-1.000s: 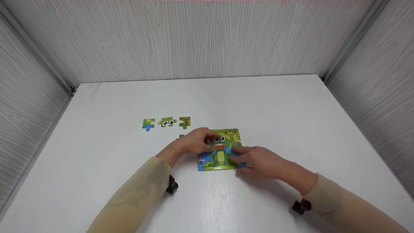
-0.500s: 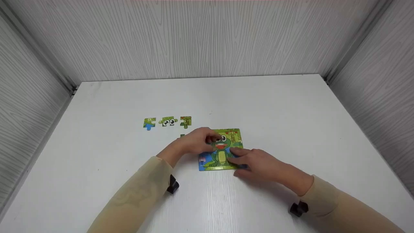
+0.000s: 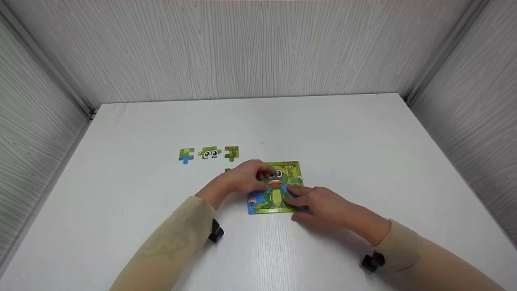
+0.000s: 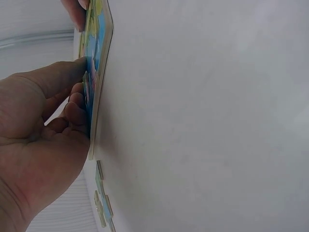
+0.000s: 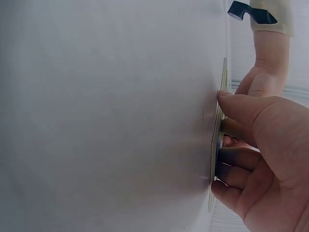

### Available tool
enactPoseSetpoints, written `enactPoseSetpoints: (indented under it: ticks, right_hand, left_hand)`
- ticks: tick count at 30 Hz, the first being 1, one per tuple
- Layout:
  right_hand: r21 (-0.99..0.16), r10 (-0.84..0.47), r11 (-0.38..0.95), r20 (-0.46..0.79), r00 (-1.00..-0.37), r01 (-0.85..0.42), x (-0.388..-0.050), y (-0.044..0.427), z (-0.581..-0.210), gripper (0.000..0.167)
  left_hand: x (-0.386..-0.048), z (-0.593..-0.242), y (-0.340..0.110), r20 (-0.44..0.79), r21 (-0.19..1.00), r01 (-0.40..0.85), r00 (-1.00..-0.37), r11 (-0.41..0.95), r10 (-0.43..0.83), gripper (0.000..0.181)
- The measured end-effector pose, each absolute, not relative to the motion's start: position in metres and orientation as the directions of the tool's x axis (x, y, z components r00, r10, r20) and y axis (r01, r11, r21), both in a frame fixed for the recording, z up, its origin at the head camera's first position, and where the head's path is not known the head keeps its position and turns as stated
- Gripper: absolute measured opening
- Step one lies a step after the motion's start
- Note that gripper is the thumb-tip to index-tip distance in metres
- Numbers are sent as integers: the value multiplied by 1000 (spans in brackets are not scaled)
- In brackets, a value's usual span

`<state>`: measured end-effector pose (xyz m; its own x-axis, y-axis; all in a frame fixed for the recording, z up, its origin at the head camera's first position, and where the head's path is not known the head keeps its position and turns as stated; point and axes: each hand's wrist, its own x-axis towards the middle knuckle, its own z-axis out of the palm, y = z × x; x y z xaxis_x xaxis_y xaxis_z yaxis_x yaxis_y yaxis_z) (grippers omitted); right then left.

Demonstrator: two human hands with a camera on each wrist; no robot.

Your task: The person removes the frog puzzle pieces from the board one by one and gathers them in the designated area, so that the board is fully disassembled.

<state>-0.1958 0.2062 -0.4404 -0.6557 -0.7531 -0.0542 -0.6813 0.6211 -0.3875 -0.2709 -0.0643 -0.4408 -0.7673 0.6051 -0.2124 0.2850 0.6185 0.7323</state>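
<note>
A square frog jigsaw puzzle (image 3: 276,196) lies on the white table. My left hand (image 3: 246,177) rests on its left part, fingers curled. In the left wrist view, the thumb (image 4: 63,76) and fingers touch the picture face; whether they pinch a piece is hidden. My right hand (image 3: 323,206) touches the right part with extended fingers, its thumb near the front edge. Behind and left lie three loose puzzle pieces: a green and blue one (image 3: 186,154), one with frog eyes (image 3: 209,153) and a green one with red spots (image 3: 232,152).
Another green piece (image 3: 227,169) shows only partly behind my left hand. Grey wood-grain panels (image 3: 250,48) enclose the table (image 3: 363,133) at the back and both sides. A black wrist device (image 3: 216,231) sits at my left cuff, and another black device (image 3: 372,262) at my right.
My right hand has shifted slightly left and down over the puzzle, its fingers reaching a little farther in. The left hand and the loose pieces have hardly moved.
</note>
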Motion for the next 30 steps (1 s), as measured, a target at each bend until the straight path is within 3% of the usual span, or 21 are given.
enactPoseSetpoints:
  ticks: [30]
  right_hand:
    - [-371, -746, 635, -68, -662, -677, -195, 206, -439, 49]
  left_hand:
    - [-273, -442, -65, -190, 742, 309, -753, 594, 630, 41]
